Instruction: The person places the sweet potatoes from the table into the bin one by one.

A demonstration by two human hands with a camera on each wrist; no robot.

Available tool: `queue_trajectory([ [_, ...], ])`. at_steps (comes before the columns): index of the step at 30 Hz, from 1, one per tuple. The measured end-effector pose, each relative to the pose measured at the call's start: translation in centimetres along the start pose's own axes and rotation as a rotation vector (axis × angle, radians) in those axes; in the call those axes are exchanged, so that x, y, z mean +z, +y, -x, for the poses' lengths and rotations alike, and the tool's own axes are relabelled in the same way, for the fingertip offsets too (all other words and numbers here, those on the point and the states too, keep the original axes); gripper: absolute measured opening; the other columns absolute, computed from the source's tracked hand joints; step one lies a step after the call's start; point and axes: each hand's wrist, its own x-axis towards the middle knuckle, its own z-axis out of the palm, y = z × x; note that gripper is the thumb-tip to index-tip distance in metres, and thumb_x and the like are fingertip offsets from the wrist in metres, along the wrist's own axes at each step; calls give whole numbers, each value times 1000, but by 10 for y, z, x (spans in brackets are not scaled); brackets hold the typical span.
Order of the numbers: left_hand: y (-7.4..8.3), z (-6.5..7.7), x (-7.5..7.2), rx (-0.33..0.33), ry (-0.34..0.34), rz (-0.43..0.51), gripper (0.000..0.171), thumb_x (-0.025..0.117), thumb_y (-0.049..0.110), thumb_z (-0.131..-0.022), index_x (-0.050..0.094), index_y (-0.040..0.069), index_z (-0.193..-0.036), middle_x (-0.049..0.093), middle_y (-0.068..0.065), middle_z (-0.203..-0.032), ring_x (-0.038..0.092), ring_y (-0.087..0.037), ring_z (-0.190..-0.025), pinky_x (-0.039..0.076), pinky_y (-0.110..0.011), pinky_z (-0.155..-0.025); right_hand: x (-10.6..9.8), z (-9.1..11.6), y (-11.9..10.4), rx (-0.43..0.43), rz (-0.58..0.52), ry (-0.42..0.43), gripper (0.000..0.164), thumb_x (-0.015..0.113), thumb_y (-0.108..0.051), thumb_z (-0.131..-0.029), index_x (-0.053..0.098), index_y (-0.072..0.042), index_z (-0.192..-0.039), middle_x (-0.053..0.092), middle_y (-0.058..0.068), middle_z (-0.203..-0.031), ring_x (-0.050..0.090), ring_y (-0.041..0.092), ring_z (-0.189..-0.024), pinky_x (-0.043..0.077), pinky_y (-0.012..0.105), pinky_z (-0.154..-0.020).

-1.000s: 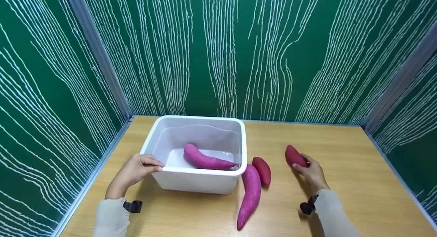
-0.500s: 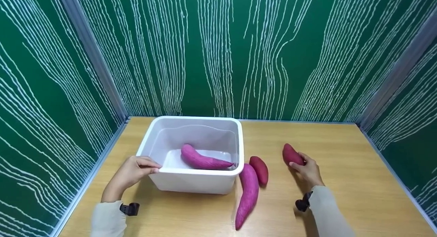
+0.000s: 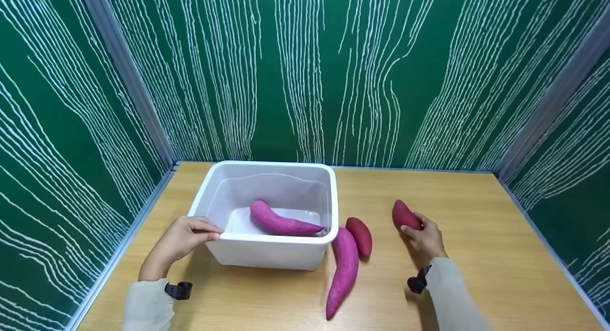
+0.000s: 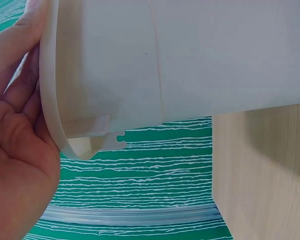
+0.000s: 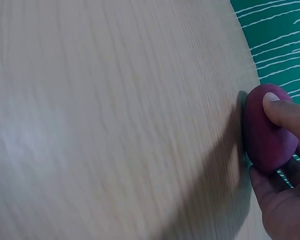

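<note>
A white plastic bin [image 3: 267, 252] stands at the left of the table, and my left hand [image 3: 183, 240] pinches its near-left rim. In the left wrist view the thumb and fingers of that hand [image 4: 20, 125] lie along the bin's edge [image 4: 49, 75]. One long purple sweet potato [image 3: 283, 221] lies inside on the bin's floor. On the right, my right hand [image 3: 426, 235] grips a short dark-red sweet potato [image 3: 404, 214] between thumb and fingers, close over the table; the right wrist view shows the thumb across this red sweet potato [image 5: 267, 132].
Beside the bin's right wall lie a long purple sweet potato [image 3: 344, 271] and a short red sweet potato [image 3: 360, 236], side by side. The wooden table [image 3: 467, 202] is bounded by green panels [image 3: 362, 83] with white wavy lines and grey metal posts [image 3: 133, 78].
The whole scene has shifted slightly left in the head view. Both hands keep their holds, on the bin rim and the red sweet potato.
</note>
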Motion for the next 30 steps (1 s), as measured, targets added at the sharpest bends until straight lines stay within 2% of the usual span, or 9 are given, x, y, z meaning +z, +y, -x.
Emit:
queue_trajectory([
  [8,-1,1,0,-10,-9,3,11,76,13,-80,79,12,-91,74,-5,-96,61,-19,-95,52,-24,-80,0,0,0,33,-55,-16,68,61,-16,-95,26,3,-149,32,35,-146,36,48,-132,31,55,-110],
  [17,0,1,1,-28,-5,4,10,76,13,-81,79,13,-90,74,-5,-96,61,-20,-96,52,-29,-82,4,-1,1,-13,22,23,66,62,-14,-94,29,7,-146,35,36,-144,39,50,-130,34,57,-107],
  [26,1,1,1,17,-2,7,11,78,15,-79,79,10,-89,74,-7,-94,61,-18,-91,50,-20,-73,-3,-3,-1,-49,105,-16,61,62,-17,-94,35,11,-141,40,38,-139,45,51,-124,39,58,-102],
  [30,2,0,1,12,8,4,11,78,16,-79,79,10,-89,74,-6,-94,61,-18,-91,49,-19,-74,-6,-4,-5,-35,97,-35,63,62,-19,-94,34,11,-141,39,38,-139,43,51,-125,38,58,-103],
])
